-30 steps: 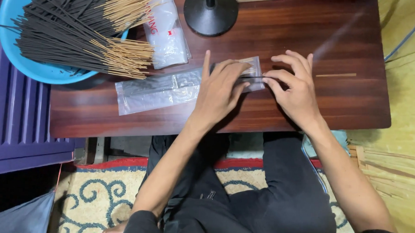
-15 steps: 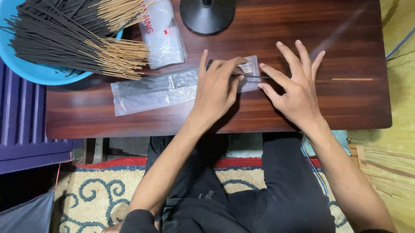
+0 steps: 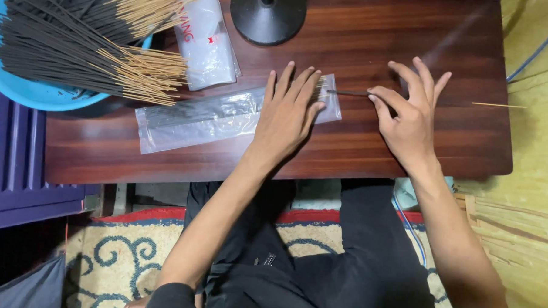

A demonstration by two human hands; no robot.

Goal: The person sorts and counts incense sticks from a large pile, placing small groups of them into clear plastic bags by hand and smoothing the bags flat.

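The left hand point(image 3: 288, 109) lies flat, fingers spread slightly and pressed down on the right end of a long clear plastic sleeve point(image 3: 214, 118) that rests lengthwise on the dark wooden tabletop point(image 3: 377, 157); the palm and fingers cover the sleeve's open mouth, so how the opening sits cannot be made out. Dark incense sticks show faintly through the film inside the sleeve, but their number is lost in glare and wrinkles. The right hand point(image 3: 409, 113) sits just to the right, its thumb and forefinger pinching the end of a thin dark stick point(image 3: 348, 93) that runs toward the sleeve's mouth, the other fingers fanned upward; the stick's far tip vanishes under the left fingertips. A single pale bamboo stick point(image 3: 497, 105) lies well apart near the tabletop's right edge. At upper left a blue basin point(image 3: 21, 87), cut off by the frame, holds a heap of loose incense sticks point(image 3: 77, 44) whose bare bamboo ends overhang its rim. Beside it lies a stack of white-and-clear empty packets point(image 3: 205, 42), partly cropped at the top. A round black stand base point(image 3: 268, 17) is also cropped, its pole out of view.
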